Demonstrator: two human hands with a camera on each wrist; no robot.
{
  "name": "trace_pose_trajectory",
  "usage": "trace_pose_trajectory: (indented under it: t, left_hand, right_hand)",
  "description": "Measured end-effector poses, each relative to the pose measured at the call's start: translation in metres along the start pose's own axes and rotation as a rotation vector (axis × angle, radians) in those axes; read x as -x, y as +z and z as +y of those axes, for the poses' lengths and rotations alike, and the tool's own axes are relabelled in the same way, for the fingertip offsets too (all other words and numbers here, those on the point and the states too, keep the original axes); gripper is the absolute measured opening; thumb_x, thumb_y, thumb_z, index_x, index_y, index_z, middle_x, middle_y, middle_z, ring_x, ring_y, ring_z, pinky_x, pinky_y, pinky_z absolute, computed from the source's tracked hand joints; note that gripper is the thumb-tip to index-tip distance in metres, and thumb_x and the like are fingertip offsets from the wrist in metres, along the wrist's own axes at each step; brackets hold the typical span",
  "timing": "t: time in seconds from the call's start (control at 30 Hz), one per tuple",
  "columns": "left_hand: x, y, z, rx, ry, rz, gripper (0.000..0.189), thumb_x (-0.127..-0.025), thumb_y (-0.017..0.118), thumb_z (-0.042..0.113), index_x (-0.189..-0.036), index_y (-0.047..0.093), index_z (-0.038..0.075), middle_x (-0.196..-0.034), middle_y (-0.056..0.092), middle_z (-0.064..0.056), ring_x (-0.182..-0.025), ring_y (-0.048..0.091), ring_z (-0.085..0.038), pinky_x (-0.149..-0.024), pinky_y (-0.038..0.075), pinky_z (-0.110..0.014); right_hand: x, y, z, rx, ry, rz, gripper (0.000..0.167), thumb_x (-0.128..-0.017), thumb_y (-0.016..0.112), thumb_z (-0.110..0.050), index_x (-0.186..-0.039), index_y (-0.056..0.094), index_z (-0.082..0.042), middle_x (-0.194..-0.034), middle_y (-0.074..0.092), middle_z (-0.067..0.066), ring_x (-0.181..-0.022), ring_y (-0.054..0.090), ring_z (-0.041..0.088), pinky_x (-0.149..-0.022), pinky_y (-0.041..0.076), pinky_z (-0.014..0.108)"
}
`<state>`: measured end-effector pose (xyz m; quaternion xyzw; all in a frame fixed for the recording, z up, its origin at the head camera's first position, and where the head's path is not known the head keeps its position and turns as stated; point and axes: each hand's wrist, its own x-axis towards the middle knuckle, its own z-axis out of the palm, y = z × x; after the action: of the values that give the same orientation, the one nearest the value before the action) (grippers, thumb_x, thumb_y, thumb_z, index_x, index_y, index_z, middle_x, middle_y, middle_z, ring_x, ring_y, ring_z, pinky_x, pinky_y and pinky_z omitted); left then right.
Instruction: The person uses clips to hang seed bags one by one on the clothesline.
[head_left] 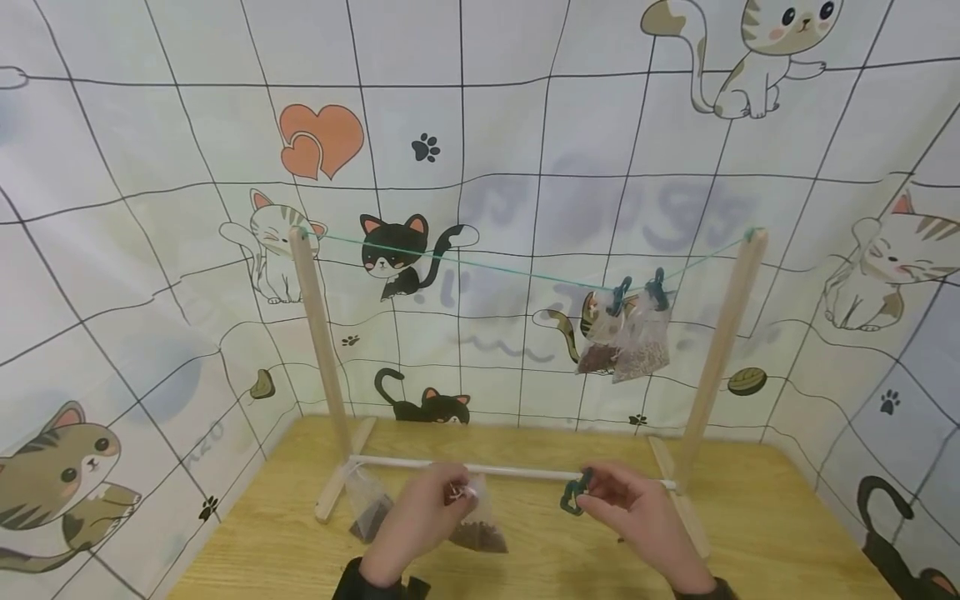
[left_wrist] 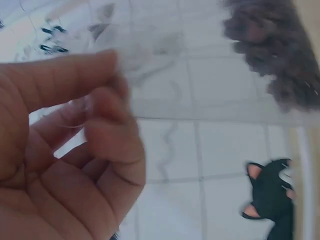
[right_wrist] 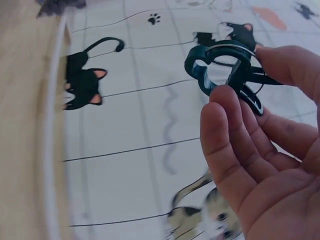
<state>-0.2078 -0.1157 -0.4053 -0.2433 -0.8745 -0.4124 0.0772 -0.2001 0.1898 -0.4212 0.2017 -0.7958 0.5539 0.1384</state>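
My left hand (head_left: 422,518) pinches the top edge of a clear plastic bag (head_left: 480,536) holding dark, crumbly pieces. In the left wrist view the bag (left_wrist: 272,55) stretches out to the right from the fingertips. A dark green plastic clip (head_left: 573,497) is held by my right hand (head_left: 637,518) between thumb and fingers. Its rounded jaws and the thin wire around it show in the right wrist view, where the clip (right_wrist: 196,61) points away from the palm. Clip and bag are apart, both above the table's front part.
A green string (head_left: 480,268) runs between two wooden posts and sags at right, where two filled bags (head_left: 643,346) hang from green clips (head_left: 657,292). A white rod (head_left: 517,472) joins the posts low down. Another bag (head_left: 369,512) with dark contents is by the left post's foot (head_left: 330,500).
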Motion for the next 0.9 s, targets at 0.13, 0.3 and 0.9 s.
trace_pose_trajectory:
  t: [0.13,0.3,0.9]
  left_hand:
    - [-0.028,-0.012,0.020,0.029,0.074,0.040,0.002,-0.095,0.074,0.011,-0.093,0.074,0.011,-0.076,0.062,0.005,-0.056,0.044,0.000,-0.052,0.040,-0.020]
    - [-0.066,-0.028,0.049,0.044,0.145,0.103,0.005,-0.092,0.076,0.013,-0.095,0.078,0.008,-0.086,0.073,-0.001,-0.054,0.048,-0.003,-0.051,0.042,-0.021]
    - [-0.190,-0.051,0.090,0.274,-0.054,0.127,0.019,-0.099,0.071,0.018,-0.113,0.078,0.007,-0.093,0.071,-0.009,-0.072,0.056,-0.016,-0.058,0.044,-0.024]
  right_hand:
    - [-0.028,-0.018,-0.031,0.063,-0.114,0.006,0.034,-0.089,0.079,-0.002,-0.121,0.070,0.000,-0.092,0.070,0.006,-0.081,0.066,0.006,-0.069,0.059,0.024]
    - [-0.066,-0.040,-0.077,0.199,-0.234,0.070,0.034,-0.085,0.081,-0.001,-0.118,0.071,0.002,-0.089,0.071,0.005,-0.075,0.066,0.003,-0.066,0.057,0.021]
    - [-0.189,-0.077,-0.167,0.402,-0.153,0.045,0.019,-0.096,0.076,-0.019,-0.106,0.073,-0.003,-0.085,0.076,0.012,-0.072,0.070,0.016,-0.063,0.053,0.030]
